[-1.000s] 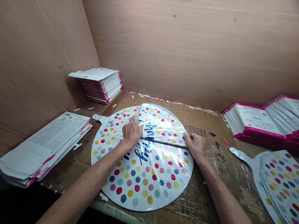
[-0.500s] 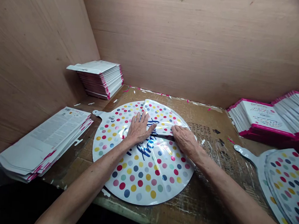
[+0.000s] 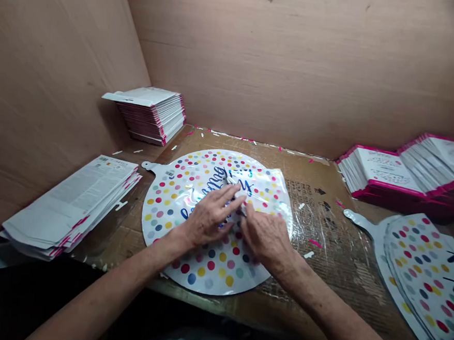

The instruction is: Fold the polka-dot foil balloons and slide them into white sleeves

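Observation:
A round white foil balloon [image 3: 162, 202] with coloured dots, blue lettering and a tail at its left lies flat in front of me. Another dotted sheet of the same foil, partly folded, lies over it, its far corner [image 3: 275, 181] at the upper right. My left hand [image 3: 210, 215] rests on the foil near the centre, fingers stretched towards the right hand. Just beside it, my right hand [image 3: 267, 235] is closed, its fingertips pinching the folded foil balloon [image 3: 236, 183]. Part of the fold is hidden under both hands.
More dotted foil balloons [image 3: 411, 255] lie at the right. Behind them stand pink-edged white packets [image 3: 390, 171]. Printed card sleeves [image 3: 73, 200] lie at the left, with a stack of packets [image 3: 149, 113] beyond. Wooden panels [image 3: 258, 63] enclose the back and left. Paper scraps dot the cardboard surface [image 3: 312, 279].
The foil's top layer has been folded over towards the middle, and a corner now points to the upper right. My right hand has moved left and nearer, close against my left hand.

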The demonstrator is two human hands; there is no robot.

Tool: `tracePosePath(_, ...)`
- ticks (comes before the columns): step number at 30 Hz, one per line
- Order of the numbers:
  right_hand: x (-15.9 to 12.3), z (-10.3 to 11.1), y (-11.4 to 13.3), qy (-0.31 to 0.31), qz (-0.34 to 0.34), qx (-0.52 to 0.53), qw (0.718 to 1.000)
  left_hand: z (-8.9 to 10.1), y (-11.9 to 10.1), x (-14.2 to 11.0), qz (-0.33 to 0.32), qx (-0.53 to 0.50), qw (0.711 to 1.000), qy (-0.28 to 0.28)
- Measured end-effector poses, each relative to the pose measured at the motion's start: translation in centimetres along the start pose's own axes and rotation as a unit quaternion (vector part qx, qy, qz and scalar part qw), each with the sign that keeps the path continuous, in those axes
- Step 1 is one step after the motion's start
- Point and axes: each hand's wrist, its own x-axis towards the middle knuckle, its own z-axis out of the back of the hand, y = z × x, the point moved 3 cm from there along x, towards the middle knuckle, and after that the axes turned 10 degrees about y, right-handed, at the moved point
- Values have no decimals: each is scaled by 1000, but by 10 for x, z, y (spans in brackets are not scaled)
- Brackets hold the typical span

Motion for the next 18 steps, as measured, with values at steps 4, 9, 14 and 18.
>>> tracePosePath(4, -19, -11, 5, -18, 210, 161, 964, -4, -4, -52, 64, -17, 995, -71)
tracePosePath(9, -11, -35, -14, -49, 242, 72, 966, -2, 15, -104, 127, -71, 986, -85)
tracePosePath(14, 46, -33, -4, -50, 126, 108, 985, 5, 26, -112, 285, -79, 954, -38)
tracePosePath(18, 92, -27, 9, -44, -58, 82, 994, 8, 41, -101, 503, -94, 859, -11)
